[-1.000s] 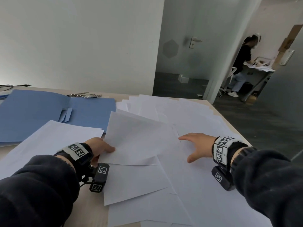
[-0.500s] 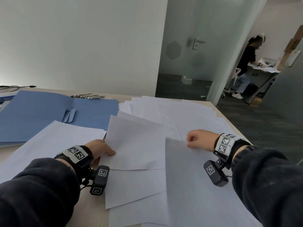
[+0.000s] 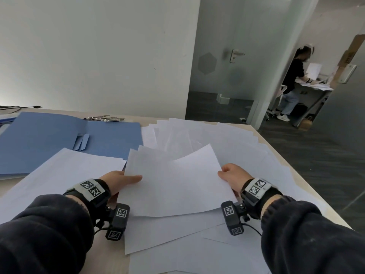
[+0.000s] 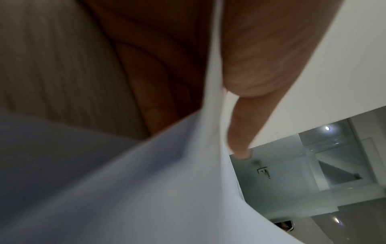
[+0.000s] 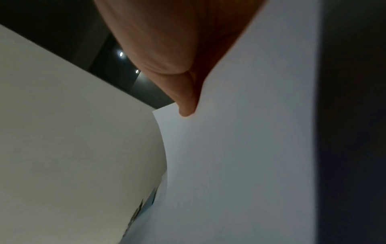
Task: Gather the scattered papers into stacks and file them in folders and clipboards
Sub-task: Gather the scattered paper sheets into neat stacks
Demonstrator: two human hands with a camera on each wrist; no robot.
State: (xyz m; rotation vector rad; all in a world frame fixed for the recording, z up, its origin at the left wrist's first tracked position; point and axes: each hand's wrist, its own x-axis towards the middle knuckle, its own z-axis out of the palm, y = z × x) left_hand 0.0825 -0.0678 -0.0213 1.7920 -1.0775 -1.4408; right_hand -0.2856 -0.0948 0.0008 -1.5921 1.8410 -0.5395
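Many white papers (image 3: 227, 143) lie fanned and overlapping across the wooden table (image 3: 7, 184). My left hand (image 3: 122, 179) pinches the left edge of a small bunch of sheets (image 3: 158, 175), thumb on top. My right hand (image 3: 233, 175) pinches the right edge of one curved sheet (image 3: 193, 180), lifted above that bunch. In the left wrist view the thumb (image 4: 271, 49) presses on the paper edge (image 4: 213, 82). The right wrist view shows the thumb (image 5: 183, 66) against the lifted sheet (image 5: 250, 148). An open blue folder (image 3: 49, 139) lies at the back left.
A separate white stack (image 3: 65, 171) lies in front of the folder. Metal clips (image 3: 104, 118) rest at the table's back edge, a cable (image 3: 17, 107) at far left. The table's right edge drops to dark carpet. Another person (image 3: 292, 84) works at a distant desk.
My right hand went from flat on the papers to pinching one sheet, then lifted it and carried it left over the bunch in my left hand.
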